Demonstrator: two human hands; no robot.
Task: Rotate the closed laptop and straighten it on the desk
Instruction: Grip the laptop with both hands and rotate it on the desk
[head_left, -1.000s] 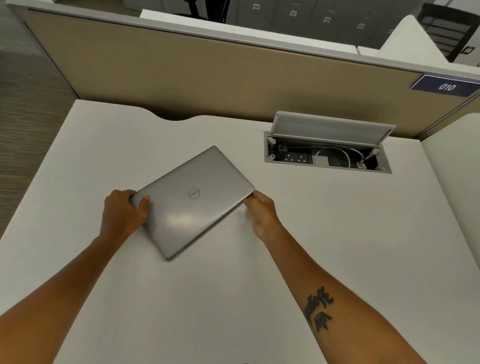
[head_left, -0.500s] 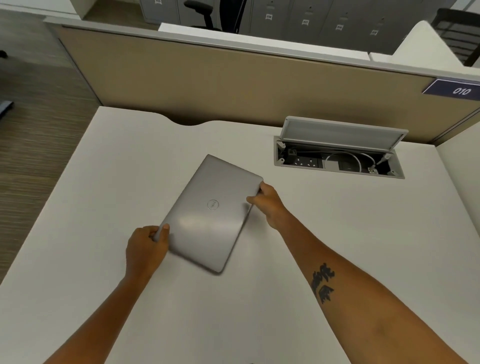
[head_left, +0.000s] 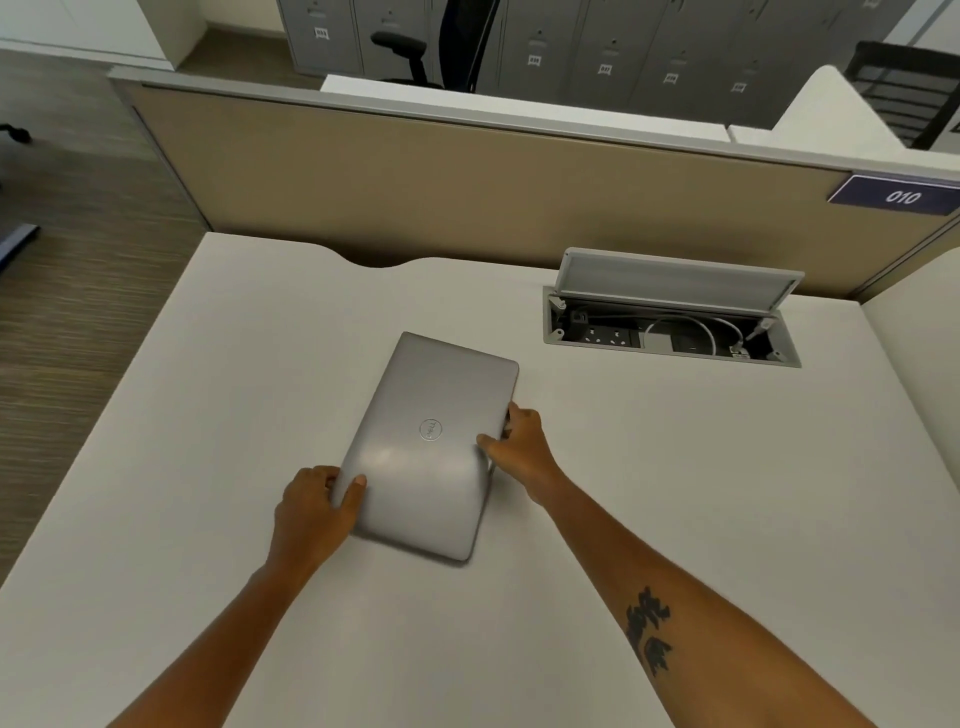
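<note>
The closed silver laptop (head_left: 434, 447) lies flat on the white desk (head_left: 675, 493), its long sides running away from the person and leaning a little to the right, so it sits close to square with the desk's edges but not fully. The round logo on its lid faces up, between the 2 hands.

The left hand (head_left: 311, 514) grips the near-left part of the laptop: its thumb (head_left: 357, 491) rests on top of the lid, and the other fingers curl around the left edge just beyond the thumb. The right hand (head_left: 519, 449) holds the right long edge about halfway along; its thumb (head_left: 491, 442) presses on the lid's rim, while the fingers wrap the side just past it. Whether those fingertips reach under the laptop is hard to tell, since the edge hides them. Both hands are closed on the laptop, and both forearms stretch in from the near side; the right forearm bears a dark tattoo (head_left: 647, 631).

Beyond the right hand's fingers, well apart from the laptop, an open cable box (head_left: 670, 332) is sunk into the desk, its grey flap tilted up and a white cable (head_left: 696, 325) looped inside. Farther still stands a beige partition (head_left: 467, 187) carrying a dark label (head_left: 901, 196) that reads 010.
</note>
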